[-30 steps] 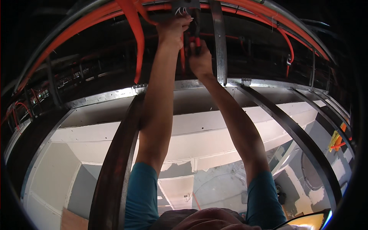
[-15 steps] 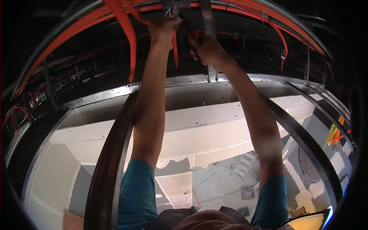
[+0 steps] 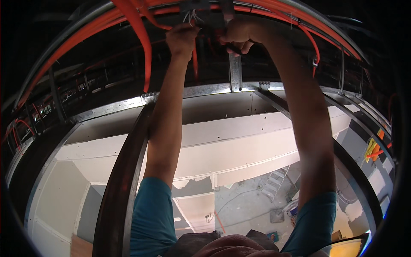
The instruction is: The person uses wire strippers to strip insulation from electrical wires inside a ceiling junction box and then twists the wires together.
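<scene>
Head view, left hand: raised to the top of the view with its grip closed and fingertips pinched at the base of thin pale wires; presumably pinched so low that the loose ends are kept gathered and left exposed above the fingers.
Wires: fanned out in loose curls between the left fingertips and a dark grey box; whether they are fixed inside it cannot be told.
Right hand: held just beside the left, wrist bent, its grip curled partly closed around a red-and-black tool; a bent wrist is probably called for by the overhead reach.
Tool: seen only in part, lost among the fingers and the dark backdrop; how its working end stands, and whether a wire is touched by it, cannot be told.
Metal strap: run upright behind the right hand down to a bright rail, by which the frame is apparently supported.
Orange conduit: hung down left of the left forearm, its lower end near the rail; more orange tubing is bundled along the top, likely kept high so that the frame is left free.
Dark beam: passed beside the left arm, above the pale wall panels.
Ladder: seen far below, on the floor.
</scene>
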